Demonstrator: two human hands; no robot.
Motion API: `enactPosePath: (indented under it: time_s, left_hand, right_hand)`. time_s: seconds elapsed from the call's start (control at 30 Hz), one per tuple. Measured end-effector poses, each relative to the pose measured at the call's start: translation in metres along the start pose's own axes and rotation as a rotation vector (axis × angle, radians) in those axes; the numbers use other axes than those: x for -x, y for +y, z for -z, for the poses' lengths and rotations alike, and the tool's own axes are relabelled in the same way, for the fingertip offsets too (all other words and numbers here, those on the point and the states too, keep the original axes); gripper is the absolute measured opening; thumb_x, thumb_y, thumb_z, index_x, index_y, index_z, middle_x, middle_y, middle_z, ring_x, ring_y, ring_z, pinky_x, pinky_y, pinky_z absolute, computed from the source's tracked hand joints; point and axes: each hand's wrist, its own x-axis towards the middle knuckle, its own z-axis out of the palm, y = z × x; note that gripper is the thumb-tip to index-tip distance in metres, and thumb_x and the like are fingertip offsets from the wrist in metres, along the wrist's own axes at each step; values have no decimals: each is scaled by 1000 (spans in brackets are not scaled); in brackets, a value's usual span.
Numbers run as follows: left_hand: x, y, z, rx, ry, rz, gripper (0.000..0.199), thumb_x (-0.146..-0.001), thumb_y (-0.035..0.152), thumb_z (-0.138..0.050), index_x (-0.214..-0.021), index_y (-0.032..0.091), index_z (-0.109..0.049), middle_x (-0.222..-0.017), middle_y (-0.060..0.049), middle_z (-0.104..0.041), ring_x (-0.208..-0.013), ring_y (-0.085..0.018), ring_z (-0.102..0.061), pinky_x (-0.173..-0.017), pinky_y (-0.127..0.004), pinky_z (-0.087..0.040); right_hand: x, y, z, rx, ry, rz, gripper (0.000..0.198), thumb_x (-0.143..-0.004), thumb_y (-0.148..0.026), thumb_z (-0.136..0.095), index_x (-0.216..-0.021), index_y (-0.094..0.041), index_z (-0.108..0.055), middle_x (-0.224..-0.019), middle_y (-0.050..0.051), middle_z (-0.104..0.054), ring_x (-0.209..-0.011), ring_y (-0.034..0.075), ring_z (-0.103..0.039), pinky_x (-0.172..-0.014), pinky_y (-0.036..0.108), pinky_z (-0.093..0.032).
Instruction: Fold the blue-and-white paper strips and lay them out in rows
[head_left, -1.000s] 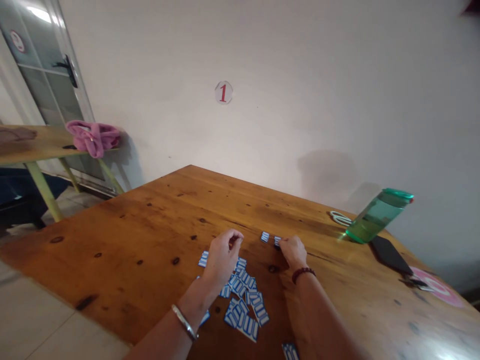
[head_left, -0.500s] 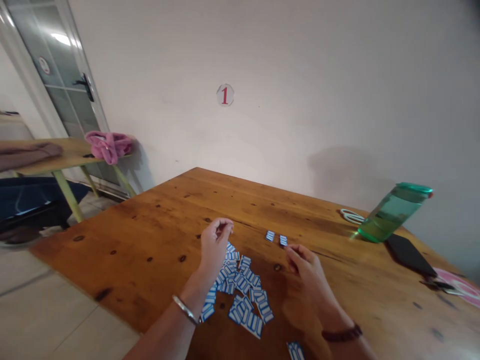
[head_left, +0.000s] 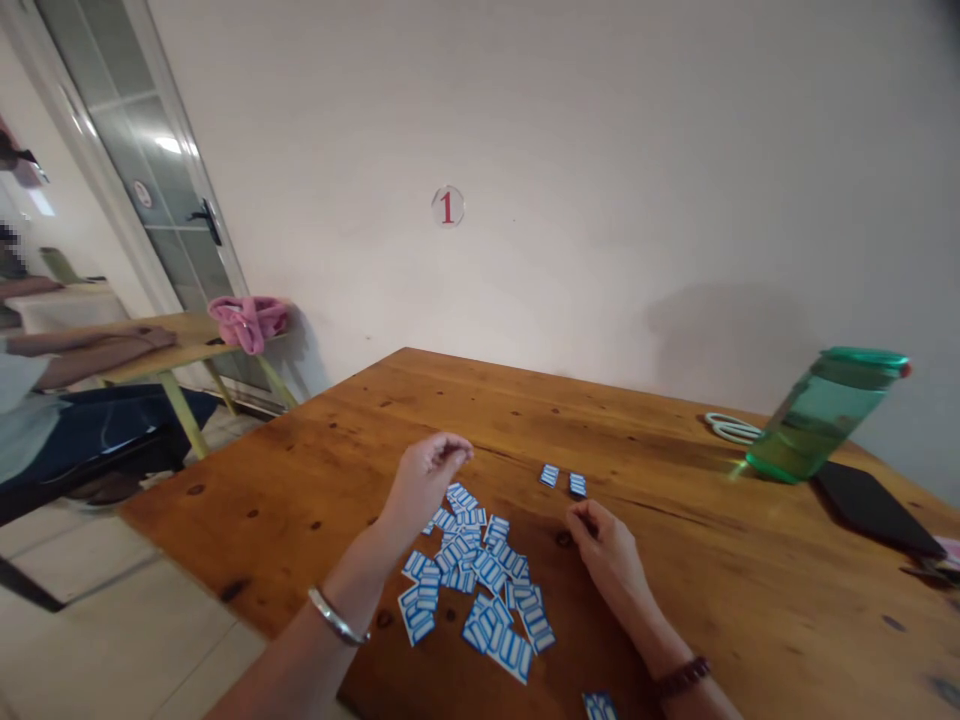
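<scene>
A loose pile of small blue-and-white striped cards [head_left: 491,570] is spread over the wooden table [head_left: 337,460]. My left hand [head_left: 427,478] is above the pile's far left side, thumb and fingertips pinched together. Whatever is between them is too small or hidden. Farther back, two small card stacks [head_left: 550,475] stand side by side. My right hand [head_left: 609,545] rests just on the near side of the right stack [head_left: 577,484], its fingers curled into a pinch, with any content hidden. One more card [head_left: 600,705] lies at the bottom edge of the view.
On the right, a green bottle [head_left: 829,415] leans beside a black flat case [head_left: 877,508] and a coiled white cable [head_left: 731,428]. To the left, another person's forearms [head_left: 112,350] rest on a second table near a pink cloth [head_left: 251,322].
The view has turned a little to the left. My right hand has drawn slightly back from the right stack. My left hand stays pinched above the pile.
</scene>
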Motion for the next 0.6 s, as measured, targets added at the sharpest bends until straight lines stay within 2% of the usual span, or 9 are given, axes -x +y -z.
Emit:
enactPosePath:
  time_s: [0.1,0.2,0.27,0.33,0.4,0.5,0.53,0.6]
  left_hand:
    - [8,-12,10,-323,-213,36,21,-71,16,-50,-81,18,-68,-84,-6,-71,-83,-20,-65,-79,-32,-48]
    - [25,-27,23,-559,-282,15,29,-77,17,-45,-95,21,-67,-104,-6,-68,-101,-22,-59,-92,-36,-42]
    - [38,-33,27,-671,-341,1,33,-80,24,-46,-109,21,-61,-122,-7,-58,-118,-24,-46,-101,-43,-32]
    - [51,-32,27,-774,-475,-3,48,-81,37,-48,-126,22,-46,-137,-8,-41,-130,-26,-27,-106,-52,-16]
    - [64,-27,22,-840,-638,12,61,-80,51,-44,-134,24,-34,-143,-9,-27,-133,-28,-15,-104,-58,-6]
    - [75,-17,13,-827,-796,-14,61,-81,58,-37,-135,30,-29,-145,-7,-22,-134,-29,-10,-102,-62,-3]
    - [75,-15,11,-807,-801,-28,58,-82,57,-36,-134,32,-30,-145,-6,-23,-134,-29,-12,-102,-62,-4]
    - [68,-14,10,-770,-728,-39,51,-84,51,-37,-131,31,-37,-142,-6,-33,-133,-27,-19,-103,-59,-6]
  right_hand:
    - [1,0,-2,17,-26,3,24,-73,-38,-42,-60,-21,-53,-56,3,-61,-54,17,-55,-52,25,-38]
    - [1,-1,-3,36,-45,3,22,-73,-35,-41,-60,-22,-52,-57,3,-62,-56,18,-57,-54,26,-38]
    - [1,-1,-3,49,-50,2,21,-74,-34,-41,-60,-22,-52,-57,2,-62,-57,19,-58,-55,26,-38]
    - [1,-1,-4,61,-52,4,20,-74,-32,-41,-60,-22,-52,-58,2,-63,-58,19,-59,-55,27,-38]
    - [2,-1,-4,70,-52,7,20,-74,-32,-40,-60,-23,-52,-58,2,-63,-58,19,-59,-56,27,-39]
    - [2,-1,-3,81,-55,9,20,-74,-32,-39,-60,-23,-51,-58,2,-64,-59,19,-60,-56,27,-39]
    - [2,-1,-3,84,-58,9,20,-74,-32,-39,-61,-23,-51,-58,2,-64,-59,19,-60,-56,27,-38]
    - [2,-1,-3,90,-67,8,21,-75,-33,-39,-61,-23,-50,-59,3,-64,-59,19,-60,-56,27,-38]
